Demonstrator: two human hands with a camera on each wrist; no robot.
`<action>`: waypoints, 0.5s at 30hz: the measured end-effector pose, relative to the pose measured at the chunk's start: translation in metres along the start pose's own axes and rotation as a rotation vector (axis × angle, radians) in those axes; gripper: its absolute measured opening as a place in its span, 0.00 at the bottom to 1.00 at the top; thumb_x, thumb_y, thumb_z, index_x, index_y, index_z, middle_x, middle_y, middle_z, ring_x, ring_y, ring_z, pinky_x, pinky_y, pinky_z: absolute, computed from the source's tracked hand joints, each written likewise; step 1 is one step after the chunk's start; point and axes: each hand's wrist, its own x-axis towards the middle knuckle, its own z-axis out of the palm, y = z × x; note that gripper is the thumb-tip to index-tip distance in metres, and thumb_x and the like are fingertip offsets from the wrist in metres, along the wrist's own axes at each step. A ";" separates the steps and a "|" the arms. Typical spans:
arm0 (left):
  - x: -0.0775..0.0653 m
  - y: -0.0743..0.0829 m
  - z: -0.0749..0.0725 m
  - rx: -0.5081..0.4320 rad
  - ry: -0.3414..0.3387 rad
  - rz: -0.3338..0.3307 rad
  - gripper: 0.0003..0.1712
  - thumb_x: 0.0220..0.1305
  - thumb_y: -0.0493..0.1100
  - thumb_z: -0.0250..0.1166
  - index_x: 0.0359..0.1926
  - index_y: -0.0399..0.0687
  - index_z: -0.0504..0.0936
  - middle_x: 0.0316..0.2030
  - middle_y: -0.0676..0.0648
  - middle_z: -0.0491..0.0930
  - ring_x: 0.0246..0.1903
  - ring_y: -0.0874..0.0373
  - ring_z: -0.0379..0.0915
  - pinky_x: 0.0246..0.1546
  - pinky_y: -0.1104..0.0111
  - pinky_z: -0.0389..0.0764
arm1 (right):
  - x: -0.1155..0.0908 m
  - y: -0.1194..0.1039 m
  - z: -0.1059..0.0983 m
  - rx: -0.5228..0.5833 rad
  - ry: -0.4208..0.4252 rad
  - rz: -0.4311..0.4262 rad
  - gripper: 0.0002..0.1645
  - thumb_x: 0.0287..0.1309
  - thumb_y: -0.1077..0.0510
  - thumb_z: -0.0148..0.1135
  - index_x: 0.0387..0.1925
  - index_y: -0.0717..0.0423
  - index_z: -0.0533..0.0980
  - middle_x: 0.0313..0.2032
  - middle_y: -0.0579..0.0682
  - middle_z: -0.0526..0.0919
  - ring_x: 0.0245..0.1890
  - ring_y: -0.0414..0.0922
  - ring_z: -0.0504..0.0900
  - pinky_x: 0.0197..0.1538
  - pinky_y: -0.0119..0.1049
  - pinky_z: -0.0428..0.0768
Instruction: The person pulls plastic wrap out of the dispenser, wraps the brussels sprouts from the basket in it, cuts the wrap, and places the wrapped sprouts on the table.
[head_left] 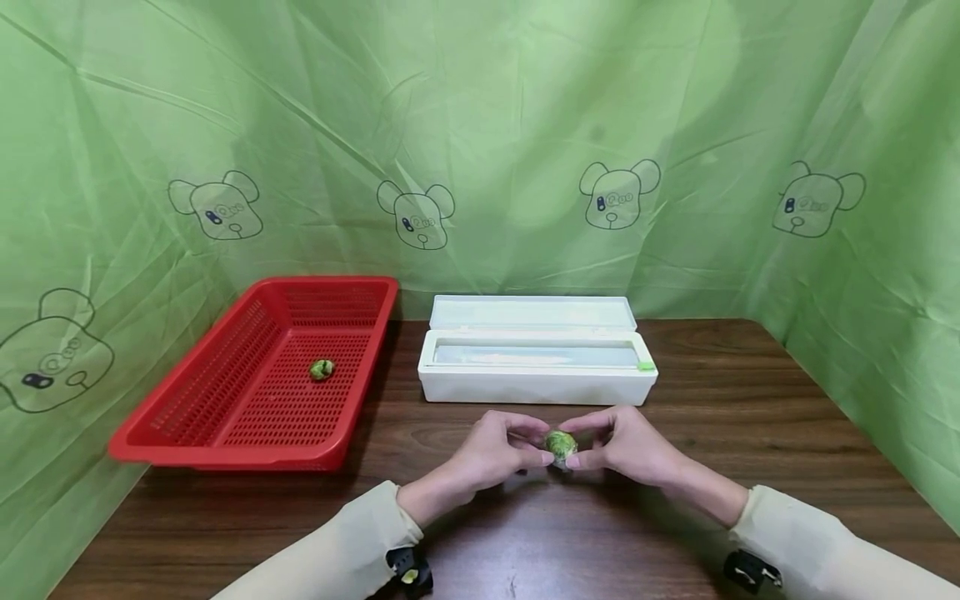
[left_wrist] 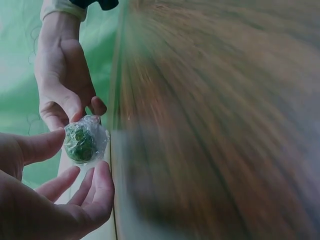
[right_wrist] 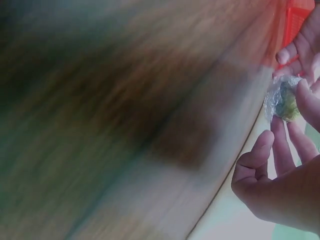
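Observation:
A small Brussels sprout in clear cling film is held over the table's middle, between both hands. From the left, my left hand pinches it with thumb and fingertips; my right hand does the same from the right. In the left wrist view, crinkled film bunches round the wrapped sprout. The right wrist view shows loose film standing out on one side of it. Just behind the hands sits a white cling film dispenser, its lid raised and a green slider at its right end.
To the left stands a red perforated basket with another small green sprout inside. Green cloth with bear-head drawings hangs behind and at both sides of the dark wooden table. Dark straps sit on both sleeves.

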 end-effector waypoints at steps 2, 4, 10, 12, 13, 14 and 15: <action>0.001 0.001 0.004 -0.011 0.001 0.004 0.21 0.58 0.35 0.77 0.54 0.38 0.88 0.45 0.43 0.87 0.39 0.58 0.84 0.40 0.69 0.83 | -0.002 0.001 -0.007 -0.012 0.003 -0.009 0.27 0.50 0.59 0.84 0.54 0.58 0.88 0.27 0.50 0.85 0.23 0.38 0.71 0.25 0.29 0.70; 0.002 0.003 0.008 -0.020 0.004 0.003 0.22 0.58 0.35 0.77 0.55 0.38 0.87 0.46 0.43 0.87 0.40 0.56 0.84 0.41 0.68 0.83 | -0.004 0.003 -0.014 -0.026 0.008 -0.024 0.27 0.50 0.59 0.84 0.54 0.59 0.87 0.25 0.51 0.83 0.23 0.39 0.71 0.25 0.29 0.69; 0.007 0.009 0.022 -0.017 0.010 -0.016 0.23 0.58 0.35 0.78 0.56 0.38 0.87 0.45 0.44 0.87 0.40 0.57 0.84 0.42 0.67 0.83 | -0.014 0.009 -0.034 -0.049 0.037 0.000 0.28 0.50 0.58 0.84 0.54 0.60 0.87 0.20 0.46 0.72 0.21 0.38 0.67 0.24 0.29 0.65; 0.008 0.011 0.026 -0.017 0.002 -0.023 0.23 0.58 0.35 0.78 0.56 0.38 0.87 0.45 0.45 0.87 0.39 0.59 0.83 0.41 0.68 0.83 | -0.018 0.012 -0.041 -0.047 0.052 0.029 0.29 0.50 0.57 0.84 0.55 0.60 0.86 0.21 0.47 0.72 0.21 0.39 0.67 0.24 0.29 0.66; 0.009 0.012 0.029 -0.021 -0.002 -0.025 0.23 0.59 0.35 0.78 0.56 0.38 0.87 0.44 0.45 0.87 0.39 0.60 0.83 0.40 0.69 0.83 | -0.020 0.013 -0.044 -0.048 0.061 0.046 0.30 0.50 0.56 0.84 0.55 0.59 0.87 0.21 0.48 0.73 0.21 0.39 0.67 0.24 0.30 0.66; 0.009 0.014 0.031 -0.026 -0.007 -0.025 0.23 0.59 0.35 0.78 0.56 0.38 0.87 0.44 0.45 0.87 0.39 0.61 0.83 0.39 0.69 0.83 | -0.022 0.014 -0.047 -0.050 0.071 0.055 0.30 0.50 0.55 0.84 0.55 0.58 0.87 0.22 0.49 0.74 0.21 0.39 0.68 0.24 0.30 0.66; 0.010 0.014 0.034 -0.033 -0.014 -0.025 0.23 0.59 0.35 0.78 0.56 0.37 0.87 0.44 0.45 0.87 0.38 0.61 0.83 0.39 0.68 0.84 | -0.024 0.016 -0.050 -0.055 0.079 0.063 0.30 0.50 0.54 0.84 0.55 0.57 0.87 0.23 0.49 0.74 0.22 0.39 0.68 0.24 0.31 0.67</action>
